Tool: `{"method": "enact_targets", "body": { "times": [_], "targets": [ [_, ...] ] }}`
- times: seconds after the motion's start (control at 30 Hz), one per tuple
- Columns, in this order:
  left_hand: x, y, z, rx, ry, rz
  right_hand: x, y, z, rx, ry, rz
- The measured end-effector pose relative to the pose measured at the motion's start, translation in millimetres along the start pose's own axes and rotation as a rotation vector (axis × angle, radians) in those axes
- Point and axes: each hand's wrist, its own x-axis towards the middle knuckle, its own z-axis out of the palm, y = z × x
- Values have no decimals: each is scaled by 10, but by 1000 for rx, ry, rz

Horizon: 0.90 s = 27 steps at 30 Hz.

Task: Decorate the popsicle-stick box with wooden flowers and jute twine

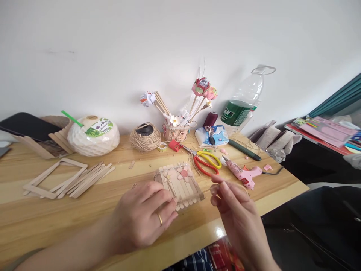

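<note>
A small panel of craft sticks (182, 188), decorated with felt-like flowers and twine, lies on the table between my hands. My left hand (146, 212), with a gold ring, is curled over the panel's lower left corner. Its fingers are pressed together and its fingertips are hidden, so what they hold, if anything, does not show. To the right of the panel, my right hand (235, 205) is raised with thumb and fingers pinched. Something small and pale may be between them, too small to name. Just beyond are scissors (207, 162) with red and yellow handles and a pink glue gun (244, 174).
Loose craft sticks (91, 180) and a stick frame (36, 190) lie left. Behind stand a wrapped coconut (94, 141), a twine ball (145, 141), a decorated pot (176, 132) of paper flowers and a large bottle (239, 109). The table's edge (293, 195) runs along the right.
</note>
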Motion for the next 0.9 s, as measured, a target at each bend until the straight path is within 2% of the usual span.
{"method": "enact_targets", "body": {
  "times": [0.1,0.2,0.23,0.3,0.37,0.43,0.47,0.6,0.7,0.8,0.9],
  "targets": [
    [2,-10,-2,-22,-11,-24,197,-173,94,-78,-212,81],
    [7,-20,-10,-44,-8,-25,395,-285,207,-299,-353,16],
    [8,-21,-12,-45,-11,-23,448,-311,240,-420,-388,-63],
    [7,-20,-12,-48,-13,-23,520,-353,285,-705,-489,-316],
    [3,-14,-8,-49,-9,-27,542,-384,299,-970,-685,-593],
    [-5,-7,0,-35,-10,-40,530,-403,285,-1141,-904,-739],
    [-9,-3,6,-24,-10,-48,519,-408,273,-1183,-961,-763],
    [-25,12,27,8,11,-84,479,-408,238,-1191,-921,-755],
    [-39,31,50,35,22,-113,464,-404,258,-1146,-991,-726],
    [-65,56,86,55,80,-161,470,-400,308,-1132,-998,-774],
    [-91,68,109,11,116,-219,499,-392,351,-1134,-1096,-775]
  ]
}}
